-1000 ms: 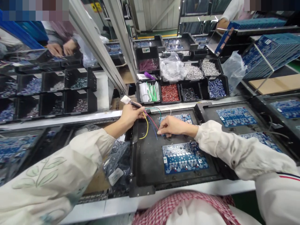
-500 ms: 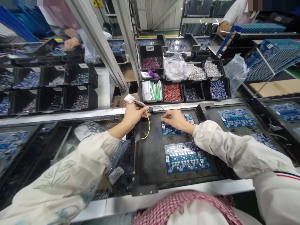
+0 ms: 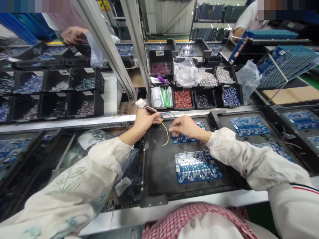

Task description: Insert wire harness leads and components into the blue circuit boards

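My left hand (image 3: 145,121) is closed around a dark-sheathed cable (image 3: 149,109) with a white connector (image 3: 141,103) sticking out above the fingers. A loose yellow wire (image 3: 167,130) curves down from that hand over the black tray (image 3: 159,172). Thin coloured wires (image 3: 169,114) stretch across to my right hand (image 3: 185,126), whose fingertips are pinched on them; the wire ends are hidden. Partly under the right hand lies a blue circuit board (image 3: 183,138). A second blue board (image 3: 198,167) lies lower in the same tray.
Behind the tray stand black bins with red parts (image 3: 183,99), blue parts (image 3: 231,95) and packets (image 3: 161,96). Metal posts (image 3: 129,43) rise at the back. Plastic bags (image 3: 124,166) lie left of the tray. A rack of boards (image 3: 286,66) stands right. A co-worker's hands (image 3: 74,35) show across the bench.
My left hand has shifted slightly right with the cable. The yellow wire has swung right, its end now farther over the tray. My right hand stays near the upper board, still pinching.
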A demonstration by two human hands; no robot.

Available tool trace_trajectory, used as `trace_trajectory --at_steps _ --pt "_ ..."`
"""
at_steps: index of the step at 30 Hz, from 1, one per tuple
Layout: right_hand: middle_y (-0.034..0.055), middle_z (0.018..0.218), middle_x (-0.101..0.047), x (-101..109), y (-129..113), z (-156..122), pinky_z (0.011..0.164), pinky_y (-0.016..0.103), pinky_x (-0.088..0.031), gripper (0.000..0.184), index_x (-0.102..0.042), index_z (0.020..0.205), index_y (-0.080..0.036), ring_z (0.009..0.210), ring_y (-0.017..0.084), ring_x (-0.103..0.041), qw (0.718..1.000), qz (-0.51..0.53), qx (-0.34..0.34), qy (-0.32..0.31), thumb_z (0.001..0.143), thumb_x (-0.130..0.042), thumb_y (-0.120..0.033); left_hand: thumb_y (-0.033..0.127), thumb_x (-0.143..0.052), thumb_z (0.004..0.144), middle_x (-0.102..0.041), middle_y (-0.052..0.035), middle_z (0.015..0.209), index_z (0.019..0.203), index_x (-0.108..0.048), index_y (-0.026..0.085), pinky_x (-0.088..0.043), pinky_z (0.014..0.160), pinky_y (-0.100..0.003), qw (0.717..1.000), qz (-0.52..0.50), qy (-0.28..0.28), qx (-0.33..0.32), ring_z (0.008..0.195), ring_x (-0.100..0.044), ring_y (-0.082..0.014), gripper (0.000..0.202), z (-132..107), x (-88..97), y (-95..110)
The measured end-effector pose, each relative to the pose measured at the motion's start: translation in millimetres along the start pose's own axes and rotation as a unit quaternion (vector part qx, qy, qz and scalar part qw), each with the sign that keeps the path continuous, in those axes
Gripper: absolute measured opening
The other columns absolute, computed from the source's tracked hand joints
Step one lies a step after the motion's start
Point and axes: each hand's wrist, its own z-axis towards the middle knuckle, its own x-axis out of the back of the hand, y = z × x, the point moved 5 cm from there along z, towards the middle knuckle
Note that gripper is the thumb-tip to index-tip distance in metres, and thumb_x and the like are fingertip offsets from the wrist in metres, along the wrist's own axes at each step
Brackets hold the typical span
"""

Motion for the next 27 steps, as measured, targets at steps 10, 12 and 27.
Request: trace_trajectory --at_steps 10,12,27 --pt "0.0012 0.064 -0.066 9.6 0.6 15.1 0.058 0.023 -0.039 0.005 -0.07 0.074 -0.016 0.058 0.011 -0.057 0.973 -0.179 0.082 0.122 0.073 -0.068 -0.019 0.007 -0.066 0.065 -0.062 -0.0057 0.058 0.067 -0.053 0.011 -0.059 0.055 -0.03 0.999 0.025 -0.03 -0.007 0.059 -0.068 -0.0218 0.014 -1.5 -3.9 -1.4" --pt "0.0014 0.064 -0.066 9.0 1.7 14.2 0.059 0.023 -0.039 0.005 -0.07 0.075 -0.016 0.058 0.011 -0.056 0.972 -0.183 0.084 0.123 0.073 -0.067 -0.019 0.006 -0.066 0.065 -0.062 -0.0055 0.058 0.067 -0.053 0.011 -0.059 0.054 -0.03 0.999 0.02 -0.031 -0.008 0.059 -0.068 -0.022 0.014 -1.3 -3.5 -2.0" --pt "0.0032 0.058 -0.066 -3.1 -1.2 -13.2 0.052 0.024 -0.04 0.02 -0.069 0.071 -0.014 0.051 0.012 -0.057 0.988 -0.146 0.042 -0.002 0.076 -0.065 -0.032 0.01 -0.067 0.066 -0.062 -0.0053 0.059 0.069 -0.054 0.011 -0.06 0.056 -0.032 0.999 0.02 -0.01 -0.032 0.06 -0.068 -0.023 0.013 0.0 -1.8 -2.0"
